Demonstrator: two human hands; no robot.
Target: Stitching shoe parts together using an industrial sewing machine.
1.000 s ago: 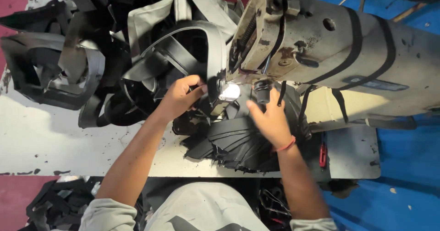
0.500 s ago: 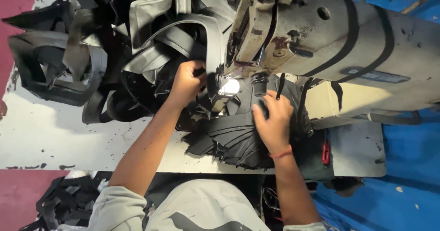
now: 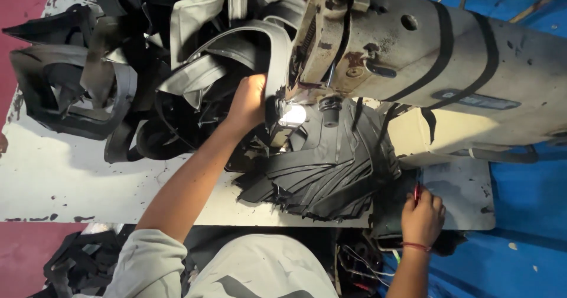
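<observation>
Far left, a heap of black and grey strap pieces (image 3: 88,91) lies piled on the worn white table (image 3: 77,186), probably parked there within reach of the machine. Loops and curved bands are tangled, some with pale grey edging, and a few hang off the table's back edge.

The left hand (image 3: 248,103) is reaching up into that heap just beside the needle area. Its fingers are curled and pressed together around a grey-edged strap (image 3: 269,62) that arcs over to the machine head; looks like a grip to steady the piece near the lit spot. The exact fingertip hold is hidden by fabric.

In the middle, the work lamp (image 3: 293,116) glows right under the head of the sewing machine (image 3: 413,56), a dirty cream body with black bands stuck across it. Below the lamp a fanned stack of black strips (image 3: 325,174) sits on the table, spread like a deck and overhanging the front edge, so single pieces are probably easy to pick off. The strips are matte black, flat and long, with frayed ends.

To the right, the right hand (image 3: 422,215) is down at the table's front edge, well apart from the needle. Its fingers are bunched, pinching a small red thing (image 3: 417,193), maybe a snipper or marker; I cannot tell which. A red thread band sits on that wrist. Blue floor covering (image 3: 525,203) lies beyond.
</observation>
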